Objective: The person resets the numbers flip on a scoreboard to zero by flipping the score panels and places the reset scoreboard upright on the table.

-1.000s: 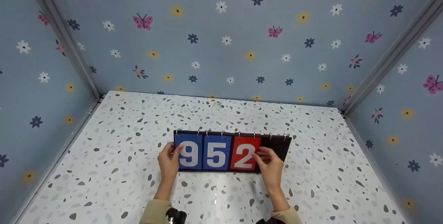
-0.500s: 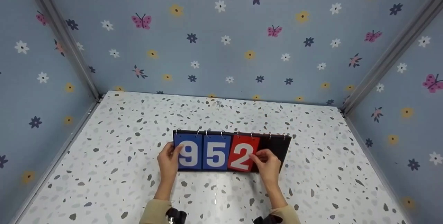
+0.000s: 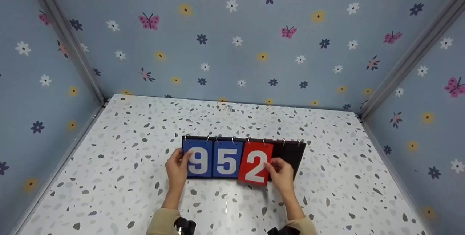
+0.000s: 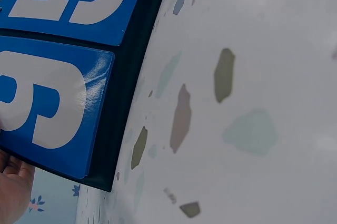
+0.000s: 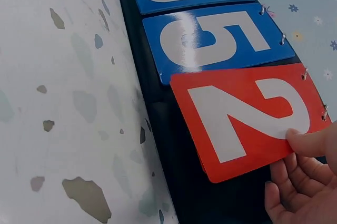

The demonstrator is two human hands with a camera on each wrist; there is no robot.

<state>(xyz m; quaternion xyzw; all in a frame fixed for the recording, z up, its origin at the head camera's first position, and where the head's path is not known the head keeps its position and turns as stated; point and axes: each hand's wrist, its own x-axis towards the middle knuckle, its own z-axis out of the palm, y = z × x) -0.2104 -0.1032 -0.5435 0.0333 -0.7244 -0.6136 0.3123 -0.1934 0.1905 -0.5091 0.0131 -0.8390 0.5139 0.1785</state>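
A black flip scoreboard (image 3: 292, 153) with metal rings along its top edge is held tilted above the speckled table. It bears a blue 9 card (image 3: 199, 146), a blue 5 card (image 3: 226, 146) and a red 2 card (image 3: 256, 148). My left hand (image 3: 176, 169) grips the board's left edge, thumb on the front beside the 9. At the red card's right edge, my right hand (image 3: 283, 175) pinches it between thumb and fingers. In the right wrist view the red card (image 5: 247, 155) stands lifted off the black backing, still on its rings. The rightmost section shows bare black.
A white speckled tabletop (image 3: 120, 155) spreads around the board. Blue flowered panels (image 3: 232, 28) stand behind and on both sides, joined by grey corner posts (image 3: 410, 46). Dark wrist devices (image 3: 185, 226) sit at the sleeve cuffs.
The red 2 card has shifted slightly left and swung forward, its lower edge now below the board's bottom edge. My right hand moved a little left with it. The left hand stays put.
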